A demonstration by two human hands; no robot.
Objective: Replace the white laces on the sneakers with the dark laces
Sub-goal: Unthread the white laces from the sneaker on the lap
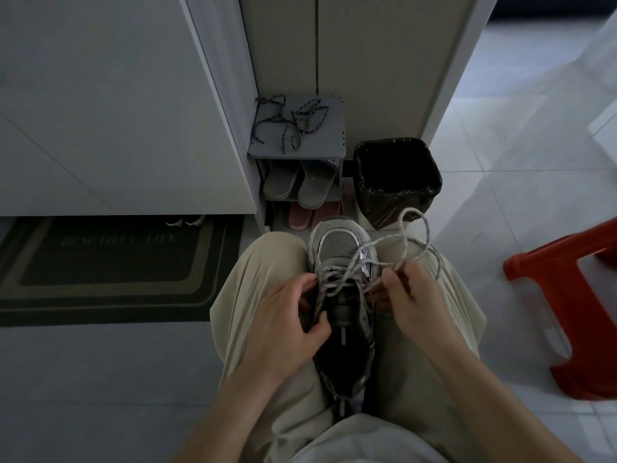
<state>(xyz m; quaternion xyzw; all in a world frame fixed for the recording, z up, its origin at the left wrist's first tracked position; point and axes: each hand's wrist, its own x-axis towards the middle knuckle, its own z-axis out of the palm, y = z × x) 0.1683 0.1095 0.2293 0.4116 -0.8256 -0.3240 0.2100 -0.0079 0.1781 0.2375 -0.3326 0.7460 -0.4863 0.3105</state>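
Sneaker [340,248] is a grey and silver one, wedged between the person's thighs in beige trousers [260,279], toe pointing away and the dark opening facing up. The white lace [413,210] is threaded through the eyelets nearest the toe, criss-crossed there. The upper eyelets look unlaced, though it's pretty dim so I can't say for sure.

Left hand [287,315] grips the left edge of the shoe by the eyelets, fingers curled round the edge and thumb on top next to the tongue. Right hand [414,295] pinches the lace right beside the right-side eyelets, and the loose part loops up and out over the right knee.

Off to the right there's a red plastic stool [567,289] on the pale tiled floor, and on the left a dark doormat [110,272] with lettering on it.

Just past the toe sits a small bin [390,208] with a dark liner. Beside it is a little grey shoe rack [334,128], with pink slippers [300,217] on the bottom and grey slippers [314,188] on the shelf above.

The dark laces [293,120] lie in a loose tangle on top of that rack, well apart from the shoe. A white cabinet [117,111] stands on the left.
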